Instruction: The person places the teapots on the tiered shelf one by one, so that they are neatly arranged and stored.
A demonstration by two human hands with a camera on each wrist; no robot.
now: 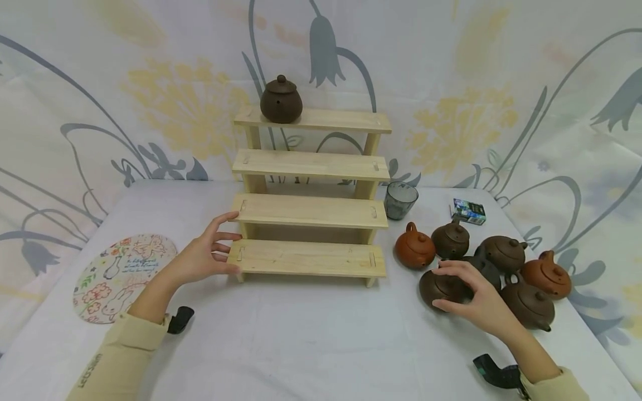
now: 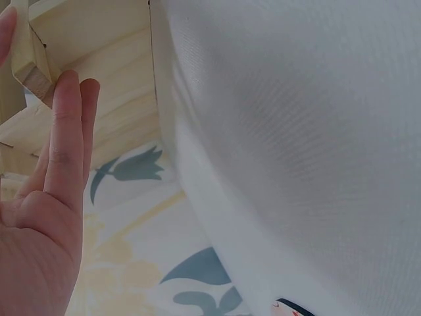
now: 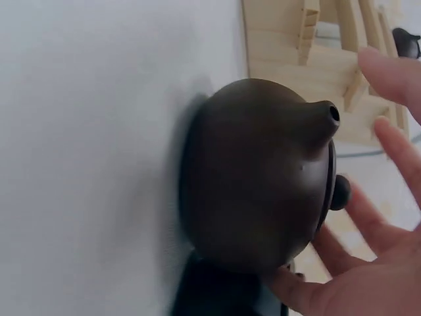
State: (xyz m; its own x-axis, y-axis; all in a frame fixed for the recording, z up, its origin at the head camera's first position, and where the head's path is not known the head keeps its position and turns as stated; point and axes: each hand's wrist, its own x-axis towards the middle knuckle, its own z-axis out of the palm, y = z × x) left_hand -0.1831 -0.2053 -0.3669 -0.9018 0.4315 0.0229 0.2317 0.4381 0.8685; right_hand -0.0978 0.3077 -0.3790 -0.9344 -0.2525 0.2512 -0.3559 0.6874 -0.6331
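There are eight teapots (image 1: 415, 249) and one rack (image 1: 370, 146) with four shelves (image 1: 311, 259). There is also one glass (image 1: 399, 201), one small box (image 1: 468, 211) and one round mat (image 1: 112, 281).

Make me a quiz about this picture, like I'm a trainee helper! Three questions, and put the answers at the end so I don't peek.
1. Which step of the wooden stand has a teapot on it?
2. True or false: the right hand is over the round mat.
3. What does the left hand touch?
A) the glass
B) the small box
C) the wooden stand

Key:
1. The top one.
2. False; it is at another dark teapot.
3. C
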